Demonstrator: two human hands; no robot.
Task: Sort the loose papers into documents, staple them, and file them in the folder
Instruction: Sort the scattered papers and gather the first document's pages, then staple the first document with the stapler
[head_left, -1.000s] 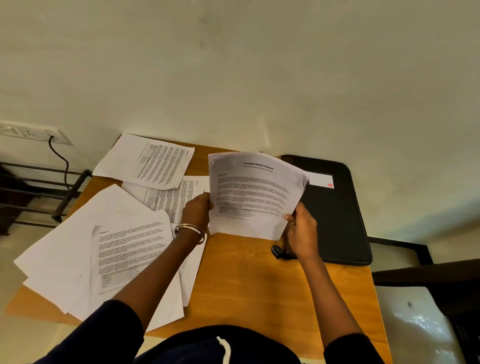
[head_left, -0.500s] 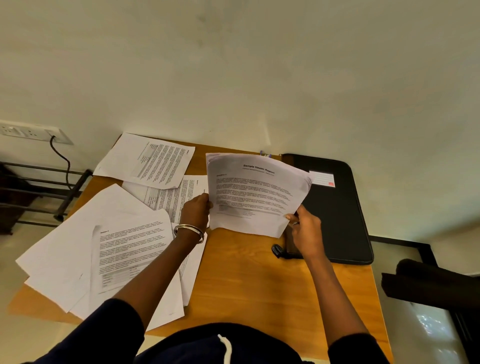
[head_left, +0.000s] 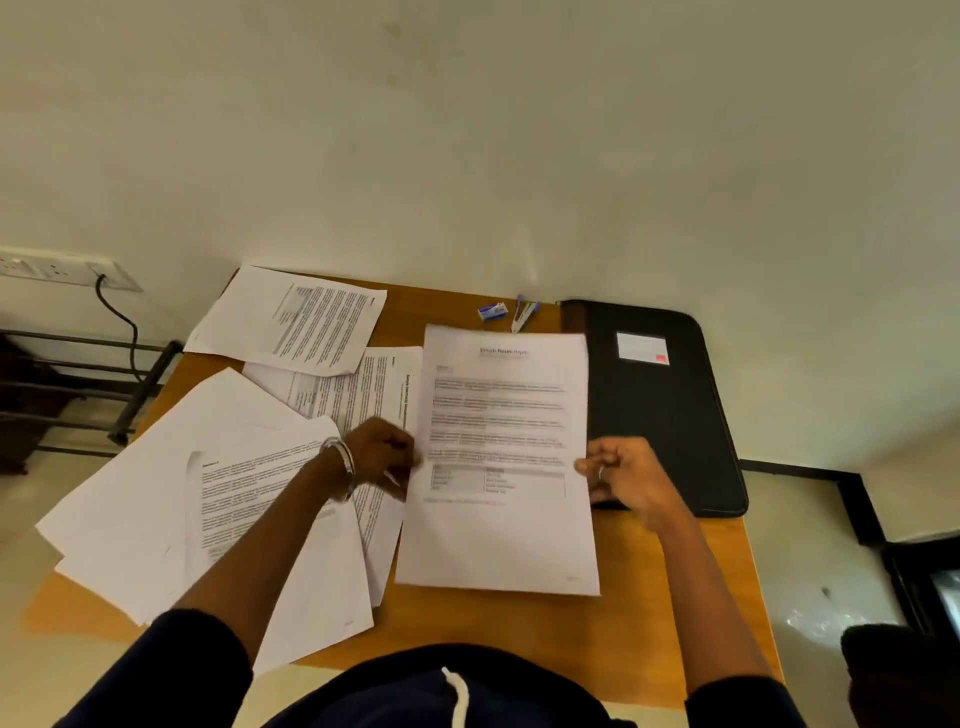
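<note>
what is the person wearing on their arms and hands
Both arms wear dark navy sleeves pushed up, leaving the forearms bare. The left hand has a plain silver metal bangle round its wrist. The right hand wears a thin silver-looking ring on one finger. No gloves or watch show. A white drawstring hangs from the dark top at the bottom edge.

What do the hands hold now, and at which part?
The left hand and right hand hold the paper stack by its left and right edges.
</note>
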